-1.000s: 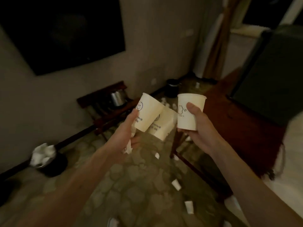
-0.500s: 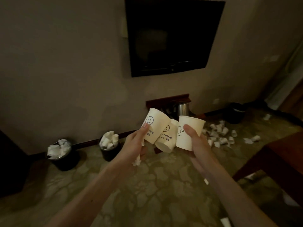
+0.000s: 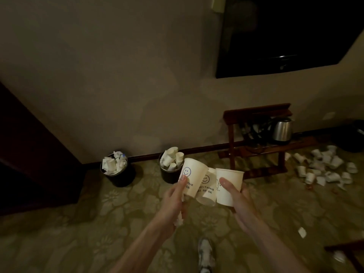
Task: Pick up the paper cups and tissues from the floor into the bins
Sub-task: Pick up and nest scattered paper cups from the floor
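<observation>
- Head view: a smiley cup is pinched at its side wall by the left hand, thumb on the print. A tissue is tucked under the same palm.
- A plain cup is gripped by the right hand, thumb across the front and fingers curled behind. A middle cup is wedged between the two, and it cannot be told which hand bears it.
- The cups are judged light, thin-walled and easily crushed, so a gentle hold low on the wall is advised.
- Both forearms are stretched towards twelve o'clock. The cup bin is seen at eleven o'clock of the hands and the tissue bin at ten. Scattered cups are seen on the floor at two.
</observation>
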Tool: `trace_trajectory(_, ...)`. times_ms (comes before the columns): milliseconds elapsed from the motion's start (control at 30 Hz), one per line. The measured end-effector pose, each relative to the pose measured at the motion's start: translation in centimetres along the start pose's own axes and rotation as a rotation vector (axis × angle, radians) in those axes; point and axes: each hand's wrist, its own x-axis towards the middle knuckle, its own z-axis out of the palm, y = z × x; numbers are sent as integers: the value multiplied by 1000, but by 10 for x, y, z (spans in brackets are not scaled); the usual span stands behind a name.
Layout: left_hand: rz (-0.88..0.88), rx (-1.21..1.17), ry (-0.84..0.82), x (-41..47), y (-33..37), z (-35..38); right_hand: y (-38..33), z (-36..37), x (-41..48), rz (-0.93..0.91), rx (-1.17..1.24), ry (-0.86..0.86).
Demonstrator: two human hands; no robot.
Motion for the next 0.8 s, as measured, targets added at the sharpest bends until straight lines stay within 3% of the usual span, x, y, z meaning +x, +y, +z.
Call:
trace_trajectory(367, -230, -7, 253, 187, 51, -59, 9, 79, 202, 277, -122, -201)
trace_trajectory(800, -394, -101, 229, 399, 56, -160, 26, 184, 395, 401, -406, -243)
